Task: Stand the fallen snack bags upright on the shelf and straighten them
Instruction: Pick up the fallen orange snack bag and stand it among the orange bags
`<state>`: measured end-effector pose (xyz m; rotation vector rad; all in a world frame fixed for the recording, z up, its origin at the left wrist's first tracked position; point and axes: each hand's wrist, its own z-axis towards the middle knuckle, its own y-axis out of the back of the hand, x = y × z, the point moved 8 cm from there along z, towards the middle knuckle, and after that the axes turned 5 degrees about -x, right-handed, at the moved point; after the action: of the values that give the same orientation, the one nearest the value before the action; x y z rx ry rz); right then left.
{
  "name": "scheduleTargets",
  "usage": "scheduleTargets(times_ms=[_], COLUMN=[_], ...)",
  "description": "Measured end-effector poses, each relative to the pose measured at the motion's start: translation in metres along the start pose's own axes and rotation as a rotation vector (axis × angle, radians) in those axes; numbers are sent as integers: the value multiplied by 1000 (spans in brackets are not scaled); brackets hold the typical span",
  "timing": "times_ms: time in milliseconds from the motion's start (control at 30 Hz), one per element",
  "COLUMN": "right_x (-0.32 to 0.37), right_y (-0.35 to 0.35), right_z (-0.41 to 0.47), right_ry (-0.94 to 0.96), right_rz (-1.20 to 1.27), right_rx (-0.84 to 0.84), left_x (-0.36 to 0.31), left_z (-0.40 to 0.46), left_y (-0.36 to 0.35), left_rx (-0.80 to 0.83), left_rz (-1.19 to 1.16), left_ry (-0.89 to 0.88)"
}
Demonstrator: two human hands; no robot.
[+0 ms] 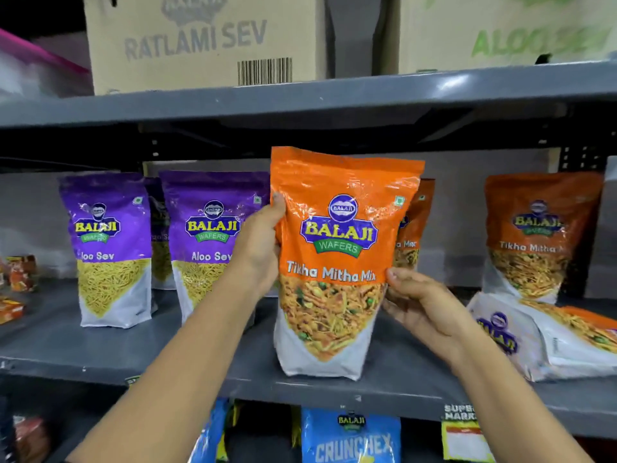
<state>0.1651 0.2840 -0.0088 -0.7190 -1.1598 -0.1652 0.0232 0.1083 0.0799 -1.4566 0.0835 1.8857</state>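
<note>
An orange Tikha Mitha Mix bag stands upright at the front of the grey shelf. My left hand grips its left edge and my right hand holds its right edge lower down. Another orange bag stands partly hidden behind it. At the right, one orange bag stands upright, and in front of it a fallen bag lies flat on the shelf. Two purple Aloo Sev bags stand upright at the left, with a third half hidden between them.
Cardboard boxes sit on the upper shelf. Small orange packets lie at the far left. A blue Crunchex bag and a price tag are on the shelf below.
</note>
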Motion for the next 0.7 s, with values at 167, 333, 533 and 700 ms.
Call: scheduleTargets(times_ms=[167,333,533,700], right_x=[3,13,13,13], right_y=[-6,-7,2,12], right_z=[-3,3,22,44], right_ry=[65,115,126,150], right_rz=[-13,-68,-135,-173], right_rx=[-45,-62,-126,-198], left_x=[-5,-6,5,19], left_z=[5,9,24,40], left_y=[15,17,12,4], left_rx=[15,35,1,-57], left_rz=[29,-1,3,-7], left_ry=[-12,-4,-4,25])
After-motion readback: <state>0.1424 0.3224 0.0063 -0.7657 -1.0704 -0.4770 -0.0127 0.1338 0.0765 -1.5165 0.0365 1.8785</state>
